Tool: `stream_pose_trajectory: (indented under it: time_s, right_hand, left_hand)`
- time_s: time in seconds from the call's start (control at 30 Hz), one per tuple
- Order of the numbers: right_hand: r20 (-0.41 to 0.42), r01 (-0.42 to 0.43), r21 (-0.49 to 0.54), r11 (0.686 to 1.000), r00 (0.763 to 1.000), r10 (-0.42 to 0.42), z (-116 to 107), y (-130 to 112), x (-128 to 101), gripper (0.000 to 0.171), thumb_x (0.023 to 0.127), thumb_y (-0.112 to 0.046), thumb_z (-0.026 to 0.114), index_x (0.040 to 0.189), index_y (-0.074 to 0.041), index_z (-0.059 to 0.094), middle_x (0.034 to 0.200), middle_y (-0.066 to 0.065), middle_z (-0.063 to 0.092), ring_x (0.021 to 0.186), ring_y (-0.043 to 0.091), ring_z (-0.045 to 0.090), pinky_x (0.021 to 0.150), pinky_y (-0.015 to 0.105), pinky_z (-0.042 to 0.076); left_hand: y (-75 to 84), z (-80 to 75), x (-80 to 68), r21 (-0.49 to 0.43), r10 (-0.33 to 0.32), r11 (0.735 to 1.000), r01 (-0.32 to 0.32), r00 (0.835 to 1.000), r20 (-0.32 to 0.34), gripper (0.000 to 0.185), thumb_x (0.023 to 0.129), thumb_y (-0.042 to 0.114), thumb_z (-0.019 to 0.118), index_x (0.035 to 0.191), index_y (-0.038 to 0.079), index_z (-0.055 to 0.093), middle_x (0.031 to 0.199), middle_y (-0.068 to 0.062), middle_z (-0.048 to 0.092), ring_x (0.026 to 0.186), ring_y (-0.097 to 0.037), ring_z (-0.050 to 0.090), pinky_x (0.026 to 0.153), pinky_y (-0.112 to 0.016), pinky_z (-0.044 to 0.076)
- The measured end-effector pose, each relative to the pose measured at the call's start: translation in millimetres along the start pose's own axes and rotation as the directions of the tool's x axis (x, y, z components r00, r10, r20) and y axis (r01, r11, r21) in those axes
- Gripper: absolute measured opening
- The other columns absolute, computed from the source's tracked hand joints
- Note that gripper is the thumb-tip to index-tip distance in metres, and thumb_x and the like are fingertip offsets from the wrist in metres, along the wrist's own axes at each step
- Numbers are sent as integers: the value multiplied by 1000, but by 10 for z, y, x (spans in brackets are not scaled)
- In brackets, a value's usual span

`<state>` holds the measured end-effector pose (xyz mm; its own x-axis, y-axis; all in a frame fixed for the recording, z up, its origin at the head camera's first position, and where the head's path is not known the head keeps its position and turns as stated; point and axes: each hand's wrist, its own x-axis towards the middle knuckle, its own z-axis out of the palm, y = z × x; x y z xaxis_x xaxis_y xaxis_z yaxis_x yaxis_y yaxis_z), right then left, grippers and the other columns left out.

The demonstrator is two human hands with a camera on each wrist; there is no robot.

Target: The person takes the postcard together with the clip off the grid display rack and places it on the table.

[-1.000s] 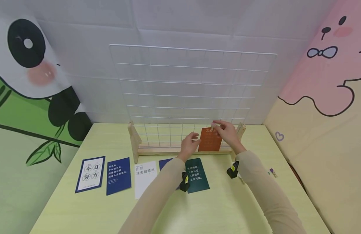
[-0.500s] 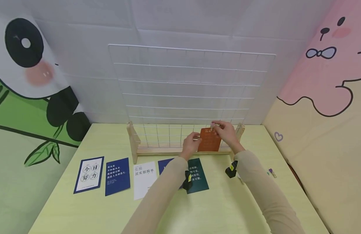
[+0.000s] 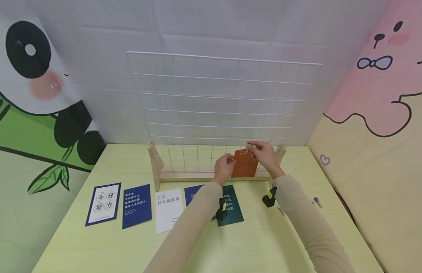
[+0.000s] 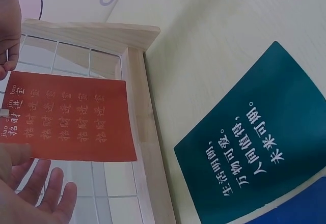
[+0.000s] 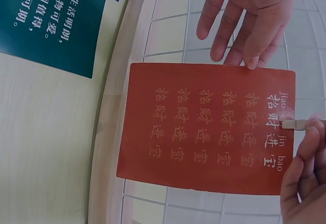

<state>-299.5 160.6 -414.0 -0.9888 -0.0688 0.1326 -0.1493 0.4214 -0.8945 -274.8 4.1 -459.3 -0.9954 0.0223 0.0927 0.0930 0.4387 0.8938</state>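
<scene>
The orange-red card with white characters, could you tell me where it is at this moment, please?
The orange-red card is held against the lower right of the white wire grid panel, between the left hand and right hand, above the dark green card.

The head view looks forward and down from above the desk, taking in the whole grid from mid-distance. Both wrist views sit close to the grid's foot, tilted sideways. All three share the red card and the green card.
</scene>
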Motion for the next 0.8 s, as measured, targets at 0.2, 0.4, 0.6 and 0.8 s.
stream_pose_trajectory:
  time_s: [0.2, 0.4, 0.6, 0.8]
  right_hand:
    - [-5, 3, 9, 1000, 1000, -3, 3, 7, 4, 29, 86, -23, 58, 108, -5, 63, 73, 23, 57, 67, 41, 52, 46, 30, 45]
    - [-8, -13, 3, 1000, 1000, 13, 1, 24, 20, 27, 86, -23, 59, 107, -6, 64, 72, 23, 56, 66, 39, 50, 41, 22, 39]
    - [-9, -3, -9, 1000, 1000, 3, 1, 39, 19, 27, 85, -24, 59, 106, -7, 64, 70, 20, 55, 63, 36, 50, 42, 26, 39]
    - [-24, 4, -22, 1000, 1000, -4, 0, -50, -46, 29, 86, -25, 59, 107, -5, 64, 71, 20, 54, 60, 29, 49, 42, 22, 37]
  left_hand:
    - [51, 1, 12, 63, 10, 998, -8, 999, -34, 14, 88, 12, 55, 98, 4, 60, 87, -5, 59, 80, -19, 55, 67, -30, 47]
    - [64, 43, 36, 149, 2, 989, 6, 998, -56, 11, 87, 14, 56, 95, 6, 60, 81, -3, 59, 70, -16, 55, 59, -26, 46]
    - [67, 67, 39, 186, 1, 982, 15, 996, -87, 9, 87, 14, 56, 91, 7, 59, 78, -3, 59, 66, -16, 54, 55, -26, 45]
    - [65, 74, 19, 175, 10, 985, 5, 996, -87, 9, 88, 14, 55, 91, 6, 59, 77, -3, 59, 64, -16, 53, 54, -25, 45]
